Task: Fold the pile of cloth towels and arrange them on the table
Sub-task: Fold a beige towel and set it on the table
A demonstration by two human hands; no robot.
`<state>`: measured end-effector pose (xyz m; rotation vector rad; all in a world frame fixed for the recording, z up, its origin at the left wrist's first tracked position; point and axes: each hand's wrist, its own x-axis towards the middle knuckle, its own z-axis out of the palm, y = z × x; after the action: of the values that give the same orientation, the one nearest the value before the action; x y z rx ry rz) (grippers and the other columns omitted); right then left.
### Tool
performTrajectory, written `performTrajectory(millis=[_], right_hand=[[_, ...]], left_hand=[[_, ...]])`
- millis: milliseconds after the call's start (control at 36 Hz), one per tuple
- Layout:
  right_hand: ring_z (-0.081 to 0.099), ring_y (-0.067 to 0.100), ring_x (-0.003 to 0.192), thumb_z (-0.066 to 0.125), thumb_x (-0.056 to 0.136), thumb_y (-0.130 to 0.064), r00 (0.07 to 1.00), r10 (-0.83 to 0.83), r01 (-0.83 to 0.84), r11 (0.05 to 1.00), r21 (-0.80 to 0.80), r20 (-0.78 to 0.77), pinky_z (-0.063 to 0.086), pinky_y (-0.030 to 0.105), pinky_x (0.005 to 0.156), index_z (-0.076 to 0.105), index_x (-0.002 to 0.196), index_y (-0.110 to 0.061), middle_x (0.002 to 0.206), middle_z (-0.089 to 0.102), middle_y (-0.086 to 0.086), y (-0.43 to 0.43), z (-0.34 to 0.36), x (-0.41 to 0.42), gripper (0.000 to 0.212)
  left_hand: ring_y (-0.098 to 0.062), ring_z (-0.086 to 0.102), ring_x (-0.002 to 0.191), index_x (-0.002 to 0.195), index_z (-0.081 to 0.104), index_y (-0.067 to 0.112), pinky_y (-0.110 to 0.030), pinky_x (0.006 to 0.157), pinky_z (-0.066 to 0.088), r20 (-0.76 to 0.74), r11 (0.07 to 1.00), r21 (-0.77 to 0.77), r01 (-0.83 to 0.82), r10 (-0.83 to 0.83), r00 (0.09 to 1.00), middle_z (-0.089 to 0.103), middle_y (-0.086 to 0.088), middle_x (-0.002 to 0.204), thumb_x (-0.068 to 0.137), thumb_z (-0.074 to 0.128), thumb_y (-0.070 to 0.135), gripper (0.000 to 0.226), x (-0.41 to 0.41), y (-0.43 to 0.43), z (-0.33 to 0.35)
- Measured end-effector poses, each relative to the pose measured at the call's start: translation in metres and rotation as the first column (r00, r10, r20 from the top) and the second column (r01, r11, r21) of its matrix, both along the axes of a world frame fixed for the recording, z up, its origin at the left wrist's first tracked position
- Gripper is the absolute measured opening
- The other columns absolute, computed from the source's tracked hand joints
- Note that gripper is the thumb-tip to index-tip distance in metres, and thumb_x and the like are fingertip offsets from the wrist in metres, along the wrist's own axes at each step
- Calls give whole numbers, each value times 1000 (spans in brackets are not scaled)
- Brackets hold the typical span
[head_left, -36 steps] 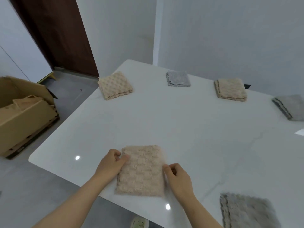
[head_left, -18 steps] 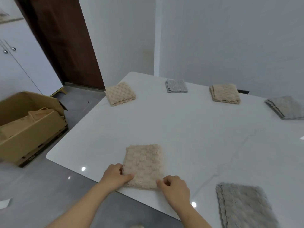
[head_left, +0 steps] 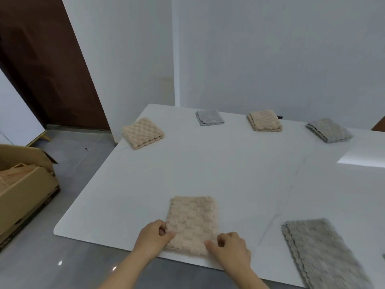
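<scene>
Pinching beige towel (head_left: 192,219): left hand (head_left: 153,238), right hand (head_left: 231,247)

The grey towel (head_left: 325,253) at the near right is blurred and runs off the bottom edge. The left edge cuts the cardboard box (head_left: 23,188), and its contents are unclear. The tabletop (head_left: 229,174) runs out on the right. The left hand (head_left: 153,236) and right hand (head_left: 231,246) hide the near corners of the beige towel (head_left: 191,220) they pinch. A grey scrap (head_left: 383,256) at the right edge is too small to tell.
</scene>
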<state>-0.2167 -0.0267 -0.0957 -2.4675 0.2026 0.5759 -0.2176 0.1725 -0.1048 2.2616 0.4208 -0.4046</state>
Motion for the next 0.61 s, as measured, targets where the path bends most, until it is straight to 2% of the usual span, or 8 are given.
performTrajectory(millis=[111,250,333,444,611], right_hand=[[40,12,96,52,82,-50,1000,-20,19,1000,-18,-6,29,26,78,38,59,-29,99,42,-9,8,-1,-6,34],[39,14,93,52,84,-51,996,-85,86,996,-33,7,29,27,76,36,60,-28,96,42,-7,19,-1,-12,36],[40,14,92,49,85,-52,992,-127,128,991,-32,21,29,27,77,40,67,-31,95,43,-8,26,-1,-13,30],[38,13,93,46,87,-54,990,-140,142,989,-48,32,28,26,78,46,86,-32,98,41,-8,34,-2,-12,23],[39,15,93,46,87,-54,987,-153,156,985,-72,44,30,27,78,45,85,-29,97,43,-6,38,-4,-11,25]], left_hand=[[-5,47,63,71,48,23,-15,56,35,13,1000,-22,20,-20,1000,51,7,69,85,63,31,21,-1,10,-4],[-6,48,62,70,49,25,-21,56,35,16,999,-3,51,-51,999,51,9,66,84,62,37,23,2,21,-3],[-4,46,61,69,47,27,-20,53,32,46,999,10,47,-48,998,49,10,65,86,59,38,24,4,25,-1],[-2,49,66,70,49,30,-18,54,33,58,1000,-12,18,-17,998,53,12,69,87,59,37,21,7,29,1],[-4,52,71,71,47,33,-17,56,35,67,1000,10,12,-13,998,54,14,74,88,57,40,20,6,28,-1]])
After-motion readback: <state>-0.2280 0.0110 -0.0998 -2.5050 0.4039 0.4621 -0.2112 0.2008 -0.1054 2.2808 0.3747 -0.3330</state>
